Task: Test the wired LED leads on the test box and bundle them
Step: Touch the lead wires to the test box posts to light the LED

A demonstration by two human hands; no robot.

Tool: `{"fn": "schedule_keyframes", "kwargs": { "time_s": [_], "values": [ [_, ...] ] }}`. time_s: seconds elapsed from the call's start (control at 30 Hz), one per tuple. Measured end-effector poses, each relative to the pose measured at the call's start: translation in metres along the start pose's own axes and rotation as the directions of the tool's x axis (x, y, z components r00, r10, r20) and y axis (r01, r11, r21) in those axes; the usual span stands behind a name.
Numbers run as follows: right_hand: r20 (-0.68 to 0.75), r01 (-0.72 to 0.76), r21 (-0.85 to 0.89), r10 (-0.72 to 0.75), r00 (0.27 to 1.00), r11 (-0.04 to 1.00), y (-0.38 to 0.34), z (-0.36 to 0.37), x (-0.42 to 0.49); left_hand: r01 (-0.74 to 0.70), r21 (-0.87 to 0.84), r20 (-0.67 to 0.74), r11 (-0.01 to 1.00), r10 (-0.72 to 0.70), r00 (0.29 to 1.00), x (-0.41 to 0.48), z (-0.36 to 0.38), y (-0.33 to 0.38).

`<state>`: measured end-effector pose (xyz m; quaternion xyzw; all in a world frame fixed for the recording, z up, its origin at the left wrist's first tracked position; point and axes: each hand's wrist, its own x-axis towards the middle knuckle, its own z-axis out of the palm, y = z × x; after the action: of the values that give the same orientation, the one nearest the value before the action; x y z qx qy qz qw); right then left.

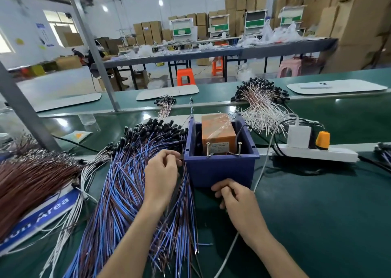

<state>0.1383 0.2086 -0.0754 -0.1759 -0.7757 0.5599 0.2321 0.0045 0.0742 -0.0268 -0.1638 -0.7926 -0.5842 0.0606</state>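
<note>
A blue plastic test box (pixel 220 168) stands on the green bench, holding an orange taped unit (pixel 218 132) and two upright screw contacts (pixel 223 149). A big fan of blue and brown LED leads (pixel 127 184) with black heads lies to its left. My left hand (pixel 161 175) pinches the black head end of a lead beside the box's left wall. My right hand (pixel 234 195) sits at the box's near face with curled fingers pinching thin lead wires; what exactly it holds is partly hidden.
A brown lead pile (pixel 31 180) lies far left over a blue sign (pixel 42 216). White and brown leads (pixel 260 100) are heaped behind the box. A white power strip (pixel 317 151) with an orange plug and a white cable (pixel 264 167) lies right.
</note>
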Motion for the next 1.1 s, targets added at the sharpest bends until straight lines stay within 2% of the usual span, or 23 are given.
{"fn": "schedule_keyframes", "kwargs": {
  "time_s": [0.2, 0.27, 0.33, 0.43, 0.6, 0.77, 0.83, 0.97, 1.03, 1.1],
  "values": [
    [0.012, -0.022, -0.004, 0.022, 1.0, 1.0, 0.0, -0.001, -0.002, 0.102, 0.338, 0.18, 0.936, -0.171, 0.969, 0.059, 0.003, -0.007],
    [0.016, -0.024, -0.01, 0.024, 1.0, 1.0, 0.0, 0.0, -0.003, 0.05, 0.482, 0.263, 0.875, -0.198, 0.944, 0.072, 0.011, -0.012],
    [0.019, -0.028, -0.015, 0.028, 0.999, 1.0, 0.0, 0.0, -0.003, 0.008, 0.538, 0.316, 0.843, -0.21, 0.925, 0.082, 0.021, -0.015],
    [0.024, -0.032, -0.022, 0.033, 0.999, 0.999, 0.0, 0.0, -0.005, 0.041, 0.513, 0.334, 0.857, -0.244, 0.911, 0.095, 0.033, -0.019],
    [0.027, -0.049, -0.023, 0.05, 0.998, 0.999, -0.001, -0.001, -0.005, 0.122, 0.452, 0.278, 0.883, -0.269, 0.922, 0.105, 0.042, -0.022],
    [0.031, -0.064, -0.028, 0.065, 0.997, 0.998, -0.001, -0.001, -0.005, 0.305, 0.199, 0.307, 0.931, -0.355, 0.883, 0.112, 0.039, -0.015],
    [0.033, -0.065, -0.036, 0.066, 0.997, 0.997, -0.001, -0.001, -0.005, 0.328, 0.148, 0.294, 0.933, -0.359, 0.886, 0.116, 0.033, -0.004],
    [0.036, -0.061, -0.051, 0.062, 0.997, 0.997, -0.003, -0.002, -0.006, 0.228, 0.089, 0.252, 0.97, -0.243, 0.937, 0.132, 0.01, 0.025],
    [0.033, -0.057, -0.057, 0.059, 0.998, 0.997, -0.004, -0.002, -0.006, 0.149, 0.07, 0.175, 0.986, -0.159, 0.972, 0.144, -0.001, 0.039],
    [0.029, -0.055, -0.061, 0.057, 0.998, 0.997, -0.004, -0.003, -0.007, 0.038, 0.199, 0.032, 0.979, -0.045, 0.998, 0.156, -0.014, 0.049]
  ]
}}
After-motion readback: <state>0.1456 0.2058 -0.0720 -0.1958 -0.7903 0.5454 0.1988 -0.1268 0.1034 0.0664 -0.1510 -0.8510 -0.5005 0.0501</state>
